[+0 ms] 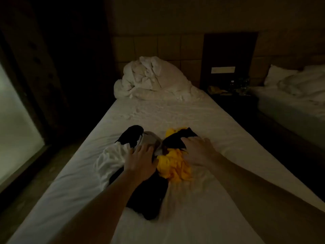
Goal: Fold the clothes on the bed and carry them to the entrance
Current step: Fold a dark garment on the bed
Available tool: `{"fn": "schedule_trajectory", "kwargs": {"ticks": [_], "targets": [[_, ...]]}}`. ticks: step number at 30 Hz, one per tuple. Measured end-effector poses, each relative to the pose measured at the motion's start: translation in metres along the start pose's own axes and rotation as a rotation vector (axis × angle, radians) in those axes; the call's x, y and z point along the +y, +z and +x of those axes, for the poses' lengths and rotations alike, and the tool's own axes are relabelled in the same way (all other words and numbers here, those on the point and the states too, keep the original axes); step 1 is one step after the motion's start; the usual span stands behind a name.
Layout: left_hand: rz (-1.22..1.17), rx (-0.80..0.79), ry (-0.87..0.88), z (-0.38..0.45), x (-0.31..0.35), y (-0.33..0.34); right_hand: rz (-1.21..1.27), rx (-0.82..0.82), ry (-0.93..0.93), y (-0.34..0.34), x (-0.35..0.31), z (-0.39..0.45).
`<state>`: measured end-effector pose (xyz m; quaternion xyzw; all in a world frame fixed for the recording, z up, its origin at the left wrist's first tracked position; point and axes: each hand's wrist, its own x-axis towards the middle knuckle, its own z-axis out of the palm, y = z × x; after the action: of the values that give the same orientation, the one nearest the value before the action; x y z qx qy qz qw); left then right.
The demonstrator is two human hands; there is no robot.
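Clothes (158, 162) sit in a messy heap on the white bed (202, 120), near its foot — yellow, black and white pieces all tangled. Left hand (140, 162) lies flat on the pile, fingers spread. Right hand (197, 152) rests on the yellow and black bits, fingers loosely spread too. Crumpled duvet (151, 78) is up by the headboard.
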<state>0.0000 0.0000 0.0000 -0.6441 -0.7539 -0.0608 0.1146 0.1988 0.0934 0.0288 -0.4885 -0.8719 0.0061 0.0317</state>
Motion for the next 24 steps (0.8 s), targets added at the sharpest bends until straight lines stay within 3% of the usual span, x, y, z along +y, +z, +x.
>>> {"fn": "schedule_trajectory", "kwargs": {"ticks": [7,11,16,20,24], "targets": [[0.021,-0.118,0.011,0.007,0.007,0.037,-0.004,-0.092,-0.027,0.035,0.006,0.01],[0.022,-0.193,0.038,0.014,0.002,0.059,0.088,-0.056,-0.098,0.063,0.006,0.026],[0.051,-0.524,0.085,0.009,-0.018,0.075,0.192,-0.093,-0.249,0.096,-0.014,0.033],[0.0,-0.415,0.086,0.0,-0.03,0.076,0.195,0.0,-0.277,0.104,-0.032,0.027],[-0.215,-0.119,0.041,0.004,-0.042,0.062,0.229,0.077,-0.305,0.092,-0.045,0.016]]}}
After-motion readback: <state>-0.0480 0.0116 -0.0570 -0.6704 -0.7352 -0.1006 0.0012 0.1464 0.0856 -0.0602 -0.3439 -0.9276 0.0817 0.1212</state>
